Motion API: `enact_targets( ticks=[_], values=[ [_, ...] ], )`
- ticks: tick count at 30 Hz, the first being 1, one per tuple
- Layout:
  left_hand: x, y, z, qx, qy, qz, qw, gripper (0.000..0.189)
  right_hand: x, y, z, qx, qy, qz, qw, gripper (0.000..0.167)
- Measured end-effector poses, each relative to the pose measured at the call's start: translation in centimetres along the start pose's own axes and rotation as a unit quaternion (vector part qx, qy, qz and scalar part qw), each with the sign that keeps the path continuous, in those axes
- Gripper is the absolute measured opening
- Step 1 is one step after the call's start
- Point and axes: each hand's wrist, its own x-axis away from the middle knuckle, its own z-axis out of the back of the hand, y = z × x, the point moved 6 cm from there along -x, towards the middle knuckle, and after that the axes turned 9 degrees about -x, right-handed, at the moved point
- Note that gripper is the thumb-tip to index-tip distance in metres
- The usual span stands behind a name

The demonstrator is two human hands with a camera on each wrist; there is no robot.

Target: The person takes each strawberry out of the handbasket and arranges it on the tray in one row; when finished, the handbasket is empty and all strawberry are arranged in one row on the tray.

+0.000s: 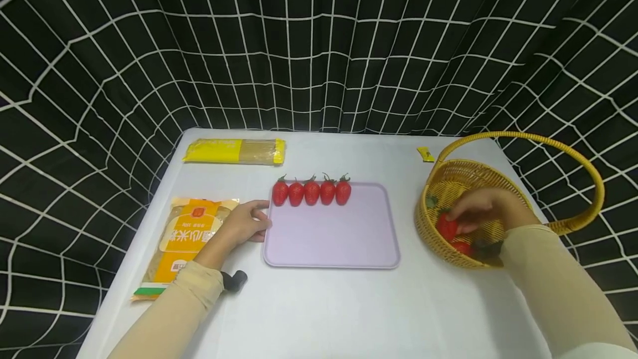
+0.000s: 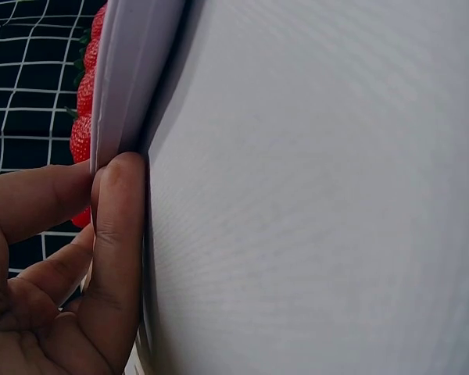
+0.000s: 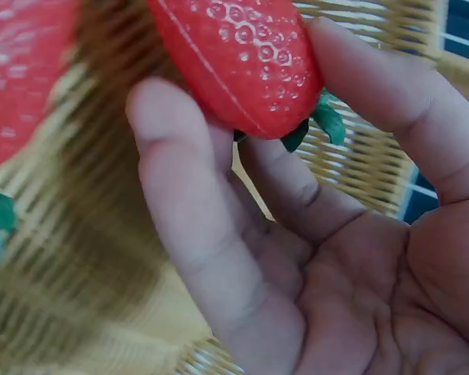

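Observation:
My left hand (image 1: 246,221) pinches the left rim of a lilac tray (image 1: 331,237) between thumb and fingers; the left wrist view shows the fingertips on the tray's edge (image 2: 129,86). Along the tray's far side, starting at its left corner, several red strawberries (image 1: 311,193) stand in a row with green tops pointing away. Inside a yellow wicker basket (image 1: 426,220), my right hand (image 1: 480,209) grips a strawberry (image 3: 246,62), its thumb on one side and fingers on the other. Another strawberry (image 1: 462,248) lies lower in the basket, partly hidden.
The basket's tall handle (image 1: 528,136) arches over to the right of my arm. A yellow noodle pack (image 1: 234,151) lies at the far left, an orange-labelled food bag (image 1: 186,237) beside my left forearm. Near the basket is a small yellow packet (image 1: 426,154). Dark checked curtains (image 1: 319,43) surround the white table.

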Motion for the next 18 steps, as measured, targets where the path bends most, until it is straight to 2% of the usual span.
enact_targets(
  ticks=[5,11,14,18],
  values=[
    [0.0,-0.1,0.0,-0.001,0.0,0.001,1.0,0.058,2.2,-1.9,-0.1,0.018,0.004,0.053,0.9984,0.013],
    [0.0,-0.1,0.3,0.006,-0.001,-0.002,1.0,0.058,4.3,-5.8,-2.7,0.051,0.006,0.127,0.9905,0.022],
    [-0.1,-0.1,0.3,0.01,-0.003,-0.006,0.9999,0.058,4.2,-8.0,-4.6,0.069,0.011,0.153,0.9857,0.021],
    [-0.1,-0.1,0.1,0.014,-0.004,-0.005,0.9999,0.058,2.8,-10.7,-7.0,0.086,0.02,0.164,0.9825,0.021]
  ],
)
